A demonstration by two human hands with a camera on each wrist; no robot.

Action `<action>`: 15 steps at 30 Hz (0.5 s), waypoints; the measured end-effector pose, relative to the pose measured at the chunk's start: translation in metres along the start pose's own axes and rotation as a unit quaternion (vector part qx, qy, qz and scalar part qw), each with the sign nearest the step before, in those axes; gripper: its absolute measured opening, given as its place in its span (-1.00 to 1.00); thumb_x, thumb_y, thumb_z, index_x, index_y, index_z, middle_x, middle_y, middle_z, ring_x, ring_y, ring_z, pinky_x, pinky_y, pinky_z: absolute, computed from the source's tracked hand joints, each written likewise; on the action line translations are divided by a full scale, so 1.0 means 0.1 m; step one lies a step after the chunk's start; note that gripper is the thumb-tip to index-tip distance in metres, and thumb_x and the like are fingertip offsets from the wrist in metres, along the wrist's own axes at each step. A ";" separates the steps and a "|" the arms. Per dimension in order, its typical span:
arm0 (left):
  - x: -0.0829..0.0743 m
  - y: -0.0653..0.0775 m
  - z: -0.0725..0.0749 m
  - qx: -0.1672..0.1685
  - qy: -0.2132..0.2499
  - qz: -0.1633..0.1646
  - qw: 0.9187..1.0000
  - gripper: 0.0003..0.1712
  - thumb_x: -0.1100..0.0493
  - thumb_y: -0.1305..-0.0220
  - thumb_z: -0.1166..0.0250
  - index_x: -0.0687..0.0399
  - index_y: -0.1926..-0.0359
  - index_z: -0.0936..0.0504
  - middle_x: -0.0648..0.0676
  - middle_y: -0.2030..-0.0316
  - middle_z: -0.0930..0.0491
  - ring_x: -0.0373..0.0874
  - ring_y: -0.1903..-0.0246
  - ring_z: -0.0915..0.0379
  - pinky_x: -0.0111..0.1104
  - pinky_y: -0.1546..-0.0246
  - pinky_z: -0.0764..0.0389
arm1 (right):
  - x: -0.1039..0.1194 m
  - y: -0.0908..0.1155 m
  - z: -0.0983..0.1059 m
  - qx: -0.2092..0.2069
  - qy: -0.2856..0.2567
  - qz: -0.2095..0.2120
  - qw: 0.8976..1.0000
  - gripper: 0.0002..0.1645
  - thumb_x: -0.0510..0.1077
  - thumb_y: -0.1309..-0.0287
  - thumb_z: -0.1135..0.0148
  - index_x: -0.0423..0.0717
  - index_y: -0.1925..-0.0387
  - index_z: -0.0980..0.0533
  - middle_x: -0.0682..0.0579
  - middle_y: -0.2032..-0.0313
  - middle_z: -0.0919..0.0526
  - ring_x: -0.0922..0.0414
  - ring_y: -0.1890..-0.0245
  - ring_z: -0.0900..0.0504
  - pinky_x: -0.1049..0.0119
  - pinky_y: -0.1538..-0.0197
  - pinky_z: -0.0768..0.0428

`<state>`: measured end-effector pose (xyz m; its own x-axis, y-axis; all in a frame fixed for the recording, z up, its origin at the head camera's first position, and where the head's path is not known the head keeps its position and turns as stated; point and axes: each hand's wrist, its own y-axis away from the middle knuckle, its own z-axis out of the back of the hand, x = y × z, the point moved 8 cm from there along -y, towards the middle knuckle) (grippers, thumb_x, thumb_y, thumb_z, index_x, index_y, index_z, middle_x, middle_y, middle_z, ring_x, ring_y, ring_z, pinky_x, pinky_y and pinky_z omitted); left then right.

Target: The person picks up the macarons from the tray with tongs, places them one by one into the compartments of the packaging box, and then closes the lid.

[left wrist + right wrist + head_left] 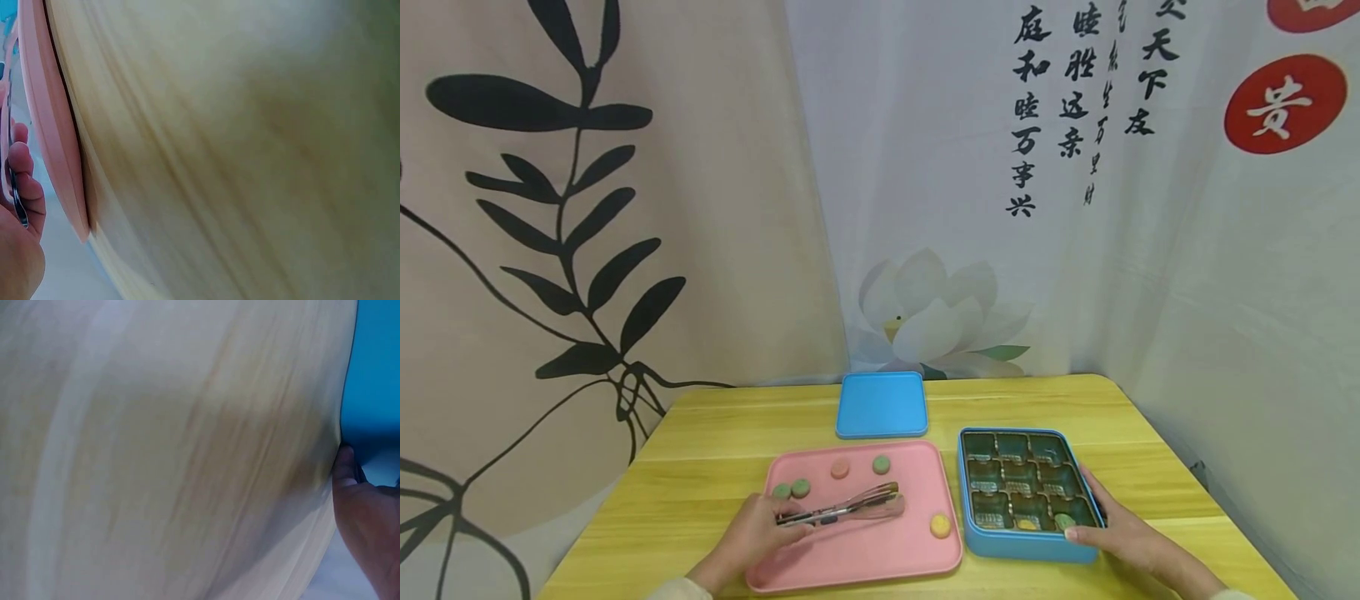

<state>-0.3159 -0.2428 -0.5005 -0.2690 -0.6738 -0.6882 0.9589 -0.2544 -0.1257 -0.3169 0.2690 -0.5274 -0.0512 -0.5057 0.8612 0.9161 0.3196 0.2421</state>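
Observation:
In the head view my left hand [765,527] grips a pair of metal tongs [861,502] by the handle end. Their tips point right, over the pink tray [850,554]. On the tray lie several macarons: a green macaron [881,464] and a pink macaron [839,468] at the back, two green ones near my left hand, and a yellow macaron [940,525] at the right. My right hand [1112,523] holds the blue box [1022,546] at its front right corner, thumb on the rim. A yellow and a green macaron sit in its front compartments.
A flat blue lid [882,406] lies behind the tray on the wooden table [730,433]. A printed curtain [760,208] hangs along the table's back edge. Both wrist views show mostly tabletop.

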 end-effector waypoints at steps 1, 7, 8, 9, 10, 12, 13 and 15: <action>0.00 0.00 0.00 0.000 0.002 0.001 1.000 -0.75 -0.06 -0.06 -0.53 -0.03 0.33 -0.79 -0.19 0.57 -0.56 -0.32 0.60 -0.37 -0.47 0.68 -0.42 | 0.00 0.00 0.00 0.000 -0.002 -0.001 1.000 0.26 0.02 -0.32 -0.25 -0.11 -0.52 0.52 -0.48 -0.45 0.46 -0.53 -0.38 0.36 -0.51 -0.24 0.09; 0.00 0.00 0.00 0.005 0.021 0.006 1.000 -0.77 0.00 -0.07 -0.53 0.01 0.32 -0.79 -0.16 0.61 -0.57 -0.28 0.64 -0.45 -0.46 0.70 -0.44 | 0.01 -0.01 0.00 -0.001 -0.003 0.006 1.000 0.26 -0.01 -0.32 -0.25 -0.11 -0.52 0.52 -0.49 -0.45 0.45 -0.53 -0.38 0.36 -0.51 -0.23 0.09; -0.01 0.00 0.00 0.005 0.021 0.006 1.000 -0.78 0.01 -0.07 -0.53 0.01 0.32 -0.79 -0.16 0.62 -0.56 -0.28 0.65 -0.45 -0.47 0.71 -0.43 | 0.01 -0.01 0.00 -0.001 -0.003 0.007 1.000 0.26 -0.01 -0.32 -0.25 -0.11 -0.52 0.52 -0.48 -0.45 0.45 -0.53 -0.38 0.36 -0.52 -0.23 0.10; -0.01 0.00 0.00 0.004 0.021 0.006 1.000 -0.79 0.01 -0.07 -0.52 0.01 0.32 -0.79 -0.16 0.63 -0.56 -0.28 0.65 -0.45 -0.47 0.71 -0.43 | 0.01 -0.01 0.00 -0.002 -0.001 0.007 1.000 0.25 -0.01 -0.32 -0.25 -0.11 -0.52 0.52 -0.49 -0.45 0.45 -0.53 -0.38 0.36 -0.52 -0.23 0.10; -0.01 0.00 0.01 0.003 0.020 0.005 1.000 -0.79 0.01 -0.08 -0.52 0.01 0.32 -0.79 -0.17 0.63 -0.56 -0.28 0.66 -0.44 -0.47 0.71 -0.42 | 0.01 -0.01 0.00 -0.002 -0.002 0.009 1.000 0.25 -0.02 -0.32 -0.25 -0.12 -0.52 0.52 -0.48 -0.45 0.45 -0.53 -0.38 0.37 -0.51 -0.24 0.11; -0.02 0.00 0.02 -0.001 0.017 0.004 1.000 -0.80 0.02 -0.08 -0.52 0.00 0.33 -0.79 -0.17 0.64 -0.55 -0.29 0.66 -0.43 -0.48 0.72 -0.41 | 0.01 -0.01 0.00 -0.002 0.001 0.008 1.000 0.25 -0.01 -0.32 -0.25 -0.13 -0.52 0.52 -0.49 -0.45 0.45 -0.53 -0.38 0.36 -0.51 -0.23 0.10; -0.03 0.00 0.02 -0.002 0.015 0.003 1.000 -0.81 0.02 -0.08 -0.52 0.00 0.34 -0.79 -0.17 0.64 -0.54 -0.30 0.66 -0.42 -0.48 0.71 -0.41 | 0.01 -0.01 0.00 -0.002 0.001 0.008 1.000 0.25 -0.01 -0.32 -0.25 -0.13 -0.52 0.52 -0.49 -0.45 0.45 -0.53 -0.38 0.36 -0.51 -0.24 0.11; -0.03 0.00 0.03 -0.005 0.011 0.003 1.000 -0.82 0.02 -0.09 -0.51 -0.02 0.34 -0.79 -0.17 0.64 -0.54 -0.31 0.66 -0.40 -0.49 0.71 -0.40 | 0.01 -0.01 0.00 -0.002 0.001 0.006 1.000 0.26 0.00 -0.32 -0.25 -0.13 -0.52 0.51 -0.49 -0.44 0.44 -0.53 -0.38 0.36 -0.51 -0.23 0.10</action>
<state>-0.3158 -0.2426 -0.4958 -0.2620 -0.6594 -0.7047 0.9611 -0.2442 -0.1289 -0.3177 0.2687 -0.5265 -0.0382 -0.5040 0.8629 0.9185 0.3223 0.2290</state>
